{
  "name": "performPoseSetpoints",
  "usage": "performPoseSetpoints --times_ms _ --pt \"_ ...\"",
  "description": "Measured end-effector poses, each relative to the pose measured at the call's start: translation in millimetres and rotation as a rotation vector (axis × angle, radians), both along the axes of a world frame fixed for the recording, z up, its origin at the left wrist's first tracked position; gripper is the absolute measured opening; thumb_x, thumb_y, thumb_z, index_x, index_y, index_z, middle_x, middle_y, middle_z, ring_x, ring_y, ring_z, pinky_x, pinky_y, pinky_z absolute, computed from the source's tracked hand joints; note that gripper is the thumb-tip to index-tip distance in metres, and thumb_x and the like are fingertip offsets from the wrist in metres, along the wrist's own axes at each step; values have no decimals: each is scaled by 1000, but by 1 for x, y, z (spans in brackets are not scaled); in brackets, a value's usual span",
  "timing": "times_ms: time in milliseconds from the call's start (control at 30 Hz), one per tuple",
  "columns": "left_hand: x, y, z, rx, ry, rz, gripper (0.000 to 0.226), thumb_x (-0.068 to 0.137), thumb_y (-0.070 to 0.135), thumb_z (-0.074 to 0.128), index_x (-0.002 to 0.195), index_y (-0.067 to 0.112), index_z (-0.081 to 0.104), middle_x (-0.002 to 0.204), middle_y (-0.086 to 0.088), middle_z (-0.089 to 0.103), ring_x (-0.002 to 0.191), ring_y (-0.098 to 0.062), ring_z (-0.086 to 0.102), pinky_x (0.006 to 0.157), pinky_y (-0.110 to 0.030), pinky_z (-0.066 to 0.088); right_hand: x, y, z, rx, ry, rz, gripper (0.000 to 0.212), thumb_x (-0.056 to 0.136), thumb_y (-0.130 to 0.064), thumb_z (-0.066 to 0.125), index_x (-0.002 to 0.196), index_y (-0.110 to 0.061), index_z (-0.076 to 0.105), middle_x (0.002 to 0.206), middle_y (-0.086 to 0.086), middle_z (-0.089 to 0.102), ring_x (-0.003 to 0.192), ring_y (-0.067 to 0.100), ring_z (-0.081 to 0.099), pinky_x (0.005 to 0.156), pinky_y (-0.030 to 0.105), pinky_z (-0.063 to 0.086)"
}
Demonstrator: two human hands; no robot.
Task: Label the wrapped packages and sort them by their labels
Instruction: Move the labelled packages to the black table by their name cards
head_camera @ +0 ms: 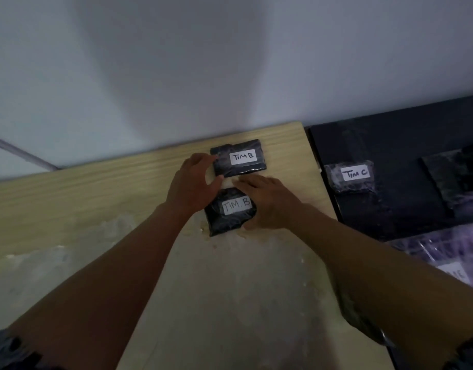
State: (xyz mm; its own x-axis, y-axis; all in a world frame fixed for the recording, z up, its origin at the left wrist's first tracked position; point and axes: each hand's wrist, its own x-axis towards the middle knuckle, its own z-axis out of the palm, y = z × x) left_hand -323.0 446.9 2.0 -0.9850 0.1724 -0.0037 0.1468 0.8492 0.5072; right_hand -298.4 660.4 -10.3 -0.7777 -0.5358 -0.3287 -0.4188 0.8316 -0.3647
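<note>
Two black wrapped packages lie on the light wooden table (69,209) near the wall. The far package (239,157) carries a white label reading "TIM B". The near package (228,212) has the same label text under its wrap. My left hand (194,180) rests flat at the left edge of both, fingers touching the far one. My right hand (267,201) grips the near package's right side, thumb at its lower edge. A third package (350,176), labelled "TIM C", lies on the black surface (406,145) to the right.
A sheet of clear plastic wrap (56,265) spreads over the near left of the table. More dark wrapped items (454,174) sit at the far right, and crumpled clear wrap with a label (449,257) lies at the lower right. A white wall stands behind.
</note>
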Motion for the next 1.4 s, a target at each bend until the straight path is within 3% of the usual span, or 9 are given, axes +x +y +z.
performPoseSetpoints --times_ms 133,333,467,533,667,800,867,1100,1400 --pt "-27 4 -10 9 -24 -50 58 81 34 71 133 13 54 128 -10 55 116 -30 53 97 -41 46 -3 2 -6 -30 62 37 112 64 -61 80 153 -14 31 156 8 33 142 27 29 114 45 24" --pt "-54 19 -20 8 -130 -114 83 67 45 80 138 16 48 137 -6 51 126 -25 47 105 -37 41 -2 11 -3 -132 188 28 90 61 -55 81 135 -11 55 130 10 57 119 28 51 97 43 42" --pt "-64 26 -20 3 -235 -141 100 60 49 84 143 13 43 143 -10 47 132 -26 43 109 -39 37 -4 32 15 -180 238 -32 86 63 -54 75 136 -17 52 127 6 56 112 24 50 93 37 39" --pt "-68 28 -20 -7 -232 -137 98 57 47 87 139 11 48 136 -12 53 125 -29 49 103 -39 42 -5 44 22 -146 230 -55 84 64 -56 71 137 -19 50 129 5 54 113 23 48 94 36 36" --pt "-70 29 -19 -53 -151 -182 81 49 54 83 114 12 61 107 -13 61 101 -32 56 84 -36 47 -4 65 34 -92 235 -101 83 64 -58 68 134 -19 50 123 4 53 110 24 49 95 40 40" --pt "-61 28 -16 -62 -138 -177 71 44 53 82 103 16 65 96 -10 57 91 -28 55 77 -34 46 2 79 44 -103 323 -171 80 64 -57 68 132 -16 52 122 4 54 111 25 51 96 43 40" --pt "-54 27 -14 -67 -92 -183 64 43 58 72 95 21 63 90 -6 57 87 -29 55 73 -32 44 5 84 48 -111 394 -209 79 65 -55 67 131 -14 53 123 5 54 113 26 51 97 45 40" --pt "-39 20 40 -39 236 -100 80 53 36 82 123 6 57 111 -14 55 97 -33 51 79 -42 50 19 97 71 -131 637 -421 78 69 -54 65 132 -9 54 127 10 55 120 29 49 104 45 36" --pt "-10 39 112 -33 384 -130 84 56 47 73 127 6 55 115 -13 54 101 -32 50 81 -44 50 57 123 120 -144 706 -552 81 65 -49 67 134 -10 53 126 8 55 120 27 49 104 42 37"
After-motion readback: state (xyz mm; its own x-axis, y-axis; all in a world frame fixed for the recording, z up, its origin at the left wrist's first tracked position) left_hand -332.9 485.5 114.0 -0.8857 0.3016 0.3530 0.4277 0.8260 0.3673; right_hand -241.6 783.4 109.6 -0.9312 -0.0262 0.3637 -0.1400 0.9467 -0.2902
